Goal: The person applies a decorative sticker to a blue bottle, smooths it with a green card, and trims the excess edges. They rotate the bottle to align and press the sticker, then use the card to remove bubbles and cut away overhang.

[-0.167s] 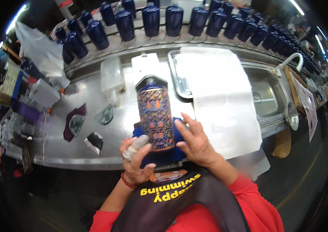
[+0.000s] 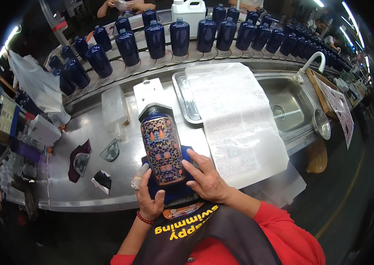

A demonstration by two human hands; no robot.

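A long steel bench (image 2: 85, 176) runs through a dim workshop, with a sink (image 2: 286, 104) sunk in at the right and a curved white tap (image 2: 313, 62) behind it. A shallow steel tray (image 2: 182, 99) holds a big sheet of clear plastic (image 2: 235, 128). Behind, a conveyor carries a row of dark blue bottles (image 2: 180, 35) (all upright). Near the bench's front edge, both hands clamp the patterned blue bottle (image 2: 162, 148): left hand (image 2: 149, 198) at its lower left, right hand (image 2: 207, 179) at its lower right side

sink (image 2: 286, 104) right of tray (image 2: 182, 95)
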